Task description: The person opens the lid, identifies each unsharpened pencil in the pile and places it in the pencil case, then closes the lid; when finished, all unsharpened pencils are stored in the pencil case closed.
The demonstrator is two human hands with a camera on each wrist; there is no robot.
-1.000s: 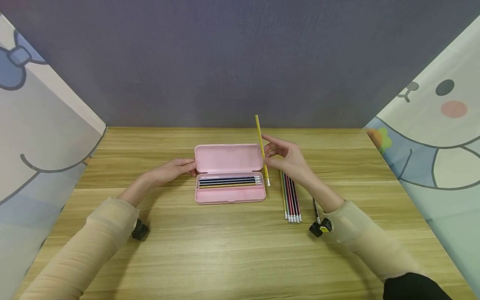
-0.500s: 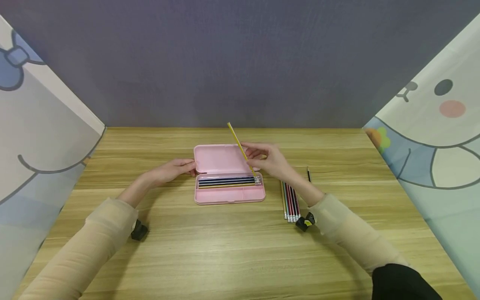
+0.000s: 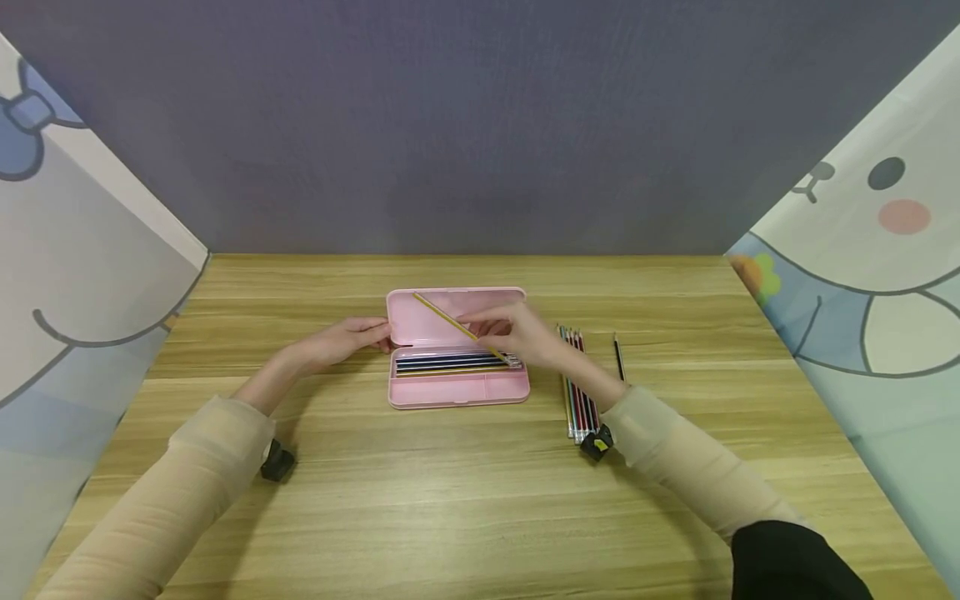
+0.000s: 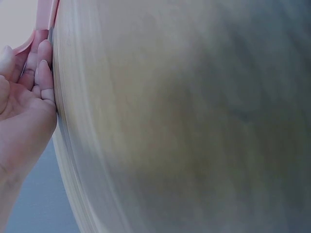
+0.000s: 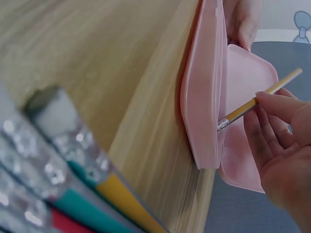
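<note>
A hand could slide freely across the table (image 3: 450, 492) in front of the case (image 3: 438, 389). The left hand (image 3: 347, 338) blocks one end; the right hand (image 3: 520, 335) and a slanting pencil (image 5: 241, 110) obstruct the lid (image 3: 411, 323).

Right wrist view: the pink case (image 5: 200, 111) seemingly hides one end of the yellow pencil (image 5: 241, 110).

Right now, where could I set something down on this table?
Bare wood lies in front of the pink case, between both sleeves, and right of the lone pencil. Crowded: the case, under the right hand, and the pencil bundle.
</note>
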